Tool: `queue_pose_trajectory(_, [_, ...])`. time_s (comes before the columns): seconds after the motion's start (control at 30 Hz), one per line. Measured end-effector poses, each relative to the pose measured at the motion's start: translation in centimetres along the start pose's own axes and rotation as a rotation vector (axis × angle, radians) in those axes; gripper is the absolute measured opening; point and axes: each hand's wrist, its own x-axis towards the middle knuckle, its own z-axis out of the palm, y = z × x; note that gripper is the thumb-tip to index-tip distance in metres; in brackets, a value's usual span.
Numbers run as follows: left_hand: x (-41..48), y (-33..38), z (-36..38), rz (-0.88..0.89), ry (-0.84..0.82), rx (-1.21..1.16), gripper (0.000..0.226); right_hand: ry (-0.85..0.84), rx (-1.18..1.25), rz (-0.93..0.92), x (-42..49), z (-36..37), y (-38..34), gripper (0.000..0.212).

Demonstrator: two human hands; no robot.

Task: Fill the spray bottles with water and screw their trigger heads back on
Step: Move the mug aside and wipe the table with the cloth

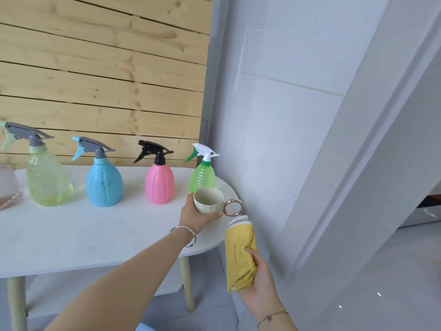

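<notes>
On the white worktop [83, 235], trigger heads on, stand a yellow-green bottle [47, 182], a blue bottle [104, 185], a pink bottle [159, 185] and a green bottle [202, 176], the last just behind the cream cup [208, 201]. The left hand [193, 216] grips that cup; the right hand [259, 278], near the cup, clutches a folded yellow cloth [238, 249].

"Where was the left grip [194, 217]?"

"Out ahead, at the end of a bare, outstretched forearm. It was curled round a cup [207, 201] from the left and below, with the thumb lying along the near side. A bangle [188, 236] sat on that wrist."

"And the right grip [259, 280]?"

"Lower and nearer the body, closed round a folded yellow cloth [239, 259] with the thumb pressed on top. A thin bracelet [272, 315] circled its wrist. The two grips were near, not touching."
</notes>
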Motion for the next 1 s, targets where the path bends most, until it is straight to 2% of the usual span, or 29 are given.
queue_pose_trajectory(0.2, [0.0,-1.0,1.4,-0.005,0.027,0.088,0.081,-0.004,0.0,-0.02,-0.1,-0.5,-0.4,0.024])
queue_pose_trajectory(0.37, [-1.0,-0.2,0.6,-0.065,-0.001,0.065,0.11,-0.022,-0.024,-0.043,-0.3,0.2,-0.1,0.027])
queue_pose_trajectory(0.4, [-1.4,0.3,0.0,-0.074,-0.001,0.056,0.105,-0.03,-0.043,-0.049,-0.4,0.4,0.0,0.027])
queue_pose_trajectory(0.47, [-2.0,1.3,-2.1,-0.064,0.03,0.022,0.077,-0.061,-0.136,-0.047,-0.7,1.3,0.6,0.027])
queue_pose_trajectory(0.57, [-3.1,2.6,-6.6,-0.025,0.12,-0.009,0.051,-0.124,-0.395,-0.13,-1.2,3.9,2.2,0.029])
queue_pose_trajectory(0.67, [-4.3,2.9,-11.5,-0.008,0.197,0.0,0.047,-0.235,-0.773,-0.334,-1.5,8.3,4.4,0.039])
queue_pose_trajectory(0.73, [-5.1,2.8,-13.9,-0.001,0.232,0.015,0.046,-0.247,-0.921,-0.45,0.2,10.7,6.1,0.046])
queue_pose_trajectory(0.77, [-5.5,2.7,-15.1,0.0,0.249,0.017,0.045,-0.195,-0.993,-0.537,1.9,11.7,7.1,0.05])
queue_pose_trajectory(0.87, [-6.0,2.1,-17.2,-0.014,0.268,0.002,0.042,0.058,-1.304,-0.956,6.5,13.4,9.1,0.055])
queue_pose_trajectory(0.9, [-6.1,1.8,-17.7,-0.019,0.27,-0.006,0.042,0.139,-1.421,-1.004,8.0,13.6,9.6,0.053])
queue_pose_trajectory(0.93, [-6.1,1.5,-18.0,-0.022,0.27,-0.013,0.042,0.188,-1.549,-0.962,9.1,13.7,10.1,0.053])
queue_pose_trajectory(1.0, [-6.2,0.9,-18.7,-0.026,0.271,-0.021,0.042,0.173,-1.772,-0.783,10.7,13.9,10.5,0.06])
